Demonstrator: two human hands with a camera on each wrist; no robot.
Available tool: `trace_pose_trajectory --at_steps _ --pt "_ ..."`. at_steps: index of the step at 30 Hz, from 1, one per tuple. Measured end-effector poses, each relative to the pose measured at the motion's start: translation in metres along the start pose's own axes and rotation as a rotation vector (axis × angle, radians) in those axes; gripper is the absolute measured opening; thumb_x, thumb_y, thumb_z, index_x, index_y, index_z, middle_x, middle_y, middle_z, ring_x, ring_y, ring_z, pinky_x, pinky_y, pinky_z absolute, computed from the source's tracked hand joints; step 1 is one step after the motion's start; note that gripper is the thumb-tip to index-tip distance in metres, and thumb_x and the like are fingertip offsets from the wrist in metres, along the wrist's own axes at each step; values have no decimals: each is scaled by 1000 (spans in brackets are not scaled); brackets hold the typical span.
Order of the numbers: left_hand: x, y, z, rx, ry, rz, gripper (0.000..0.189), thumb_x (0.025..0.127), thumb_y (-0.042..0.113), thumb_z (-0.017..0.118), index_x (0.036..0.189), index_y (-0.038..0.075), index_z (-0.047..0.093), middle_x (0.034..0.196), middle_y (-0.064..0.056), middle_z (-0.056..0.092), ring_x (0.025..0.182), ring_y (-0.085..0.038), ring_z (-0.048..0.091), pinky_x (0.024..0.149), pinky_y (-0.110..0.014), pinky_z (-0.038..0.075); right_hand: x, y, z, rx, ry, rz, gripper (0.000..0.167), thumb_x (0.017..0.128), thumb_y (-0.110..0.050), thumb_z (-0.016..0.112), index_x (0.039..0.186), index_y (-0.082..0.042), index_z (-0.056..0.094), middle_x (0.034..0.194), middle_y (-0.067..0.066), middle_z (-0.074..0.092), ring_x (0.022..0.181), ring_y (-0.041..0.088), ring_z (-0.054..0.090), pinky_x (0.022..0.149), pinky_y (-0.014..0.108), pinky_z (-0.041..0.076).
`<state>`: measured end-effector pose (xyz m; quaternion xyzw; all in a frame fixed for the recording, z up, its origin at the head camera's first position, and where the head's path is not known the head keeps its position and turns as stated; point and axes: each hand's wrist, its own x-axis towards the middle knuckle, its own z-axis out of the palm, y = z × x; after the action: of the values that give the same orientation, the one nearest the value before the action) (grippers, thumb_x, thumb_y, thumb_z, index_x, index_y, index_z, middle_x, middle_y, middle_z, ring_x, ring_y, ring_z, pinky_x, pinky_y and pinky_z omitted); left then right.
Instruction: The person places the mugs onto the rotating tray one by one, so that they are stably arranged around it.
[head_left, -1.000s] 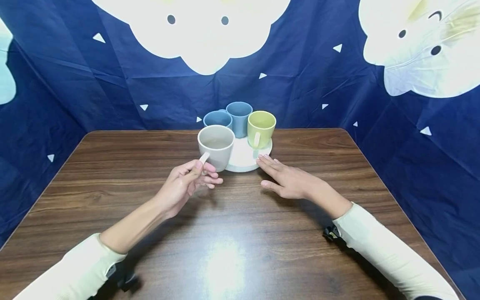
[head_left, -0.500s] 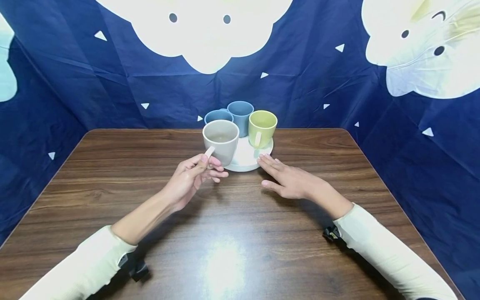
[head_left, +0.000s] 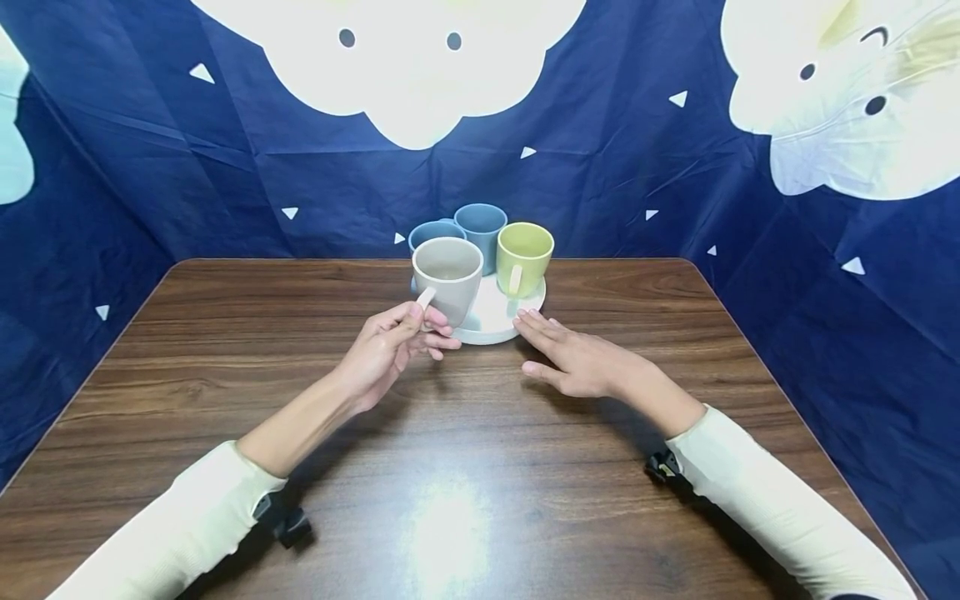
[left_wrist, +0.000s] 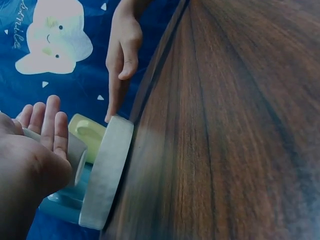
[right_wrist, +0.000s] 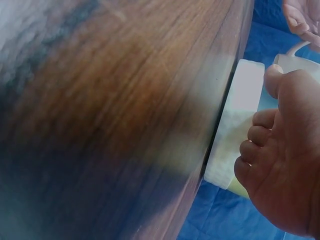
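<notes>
My left hand point(head_left: 390, 350) pinches the handle of a light grey mug point(head_left: 450, 287), upright over the front left of a round white tray point(head_left: 487, 336). In the left wrist view the grey mug point(left_wrist: 76, 155) is tilted in frame, its base close above the tray point(left_wrist: 107, 175). On the tray stand a green mug point(head_left: 525, 258) at the right, a blue mug point(head_left: 486, 237) behind, and another blue mug point(head_left: 431, 233) partly hidden by the grey one. My right hand point(head_left: 581, 358) lies with straight fingers, fingertips at the tray's front right rim.
The tray stands near the far edge of a brown wooden table point(head_left: 300, 292). Behind and beside it hangs a dark blue cloth point(head_left: 337, 183) printed with white clouds. A black wrist camera point(head_left: 663, 465) sits under the right sleeve, another point(head_left: 285, 521) under the left.
My left hand has carried the grey mug rightward and slightly farther away, so that it overlaps more of the tray. The right hand has stayed in place.
</notes>
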<state>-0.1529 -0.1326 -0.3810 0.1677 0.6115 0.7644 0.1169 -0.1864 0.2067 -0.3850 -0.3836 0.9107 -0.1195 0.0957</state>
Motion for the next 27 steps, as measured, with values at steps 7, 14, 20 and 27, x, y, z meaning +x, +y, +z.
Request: trace_pose_trajectory --at_steps 7,14,20,27 --pt "5 0 2 20 1 -13 34 124 31 43 117 13 71 112 -1 83 109 -15 83 89 -27 64 0 -2 -1 5 -8 1 79 120 -47 53 180 -7 22 190 16 16 178 31 16 145 55 22" --pt "9 -1 4 12 6 -13 34 124 30 43 115 17 74 116 2 80 109 -14 84 87 -27 63 1 -3 -2 7 -10 5 80 119 -47 54 180 -7 22 190 16 17 178 32 17 145 57 22" --pt "10 -6 6 -17 15 -42 35 124 31 43 115 17 74 119 -2 80 110 -13 84 87 -26 63 2 -5 -3 11 -24 17 80 119 -49 54 181 -8 22 190 14 17 178 31 17 145 55 22" --pt "14 -10 9 -26 29 -53 34 124 30 44 115 16 73 128 -13 77 111 -14 84 87 -27 62 0 -7 -4 12 -22 25 80 119 -48 55 180 -9 22 190 15 17 178 32 17 145 56 22"
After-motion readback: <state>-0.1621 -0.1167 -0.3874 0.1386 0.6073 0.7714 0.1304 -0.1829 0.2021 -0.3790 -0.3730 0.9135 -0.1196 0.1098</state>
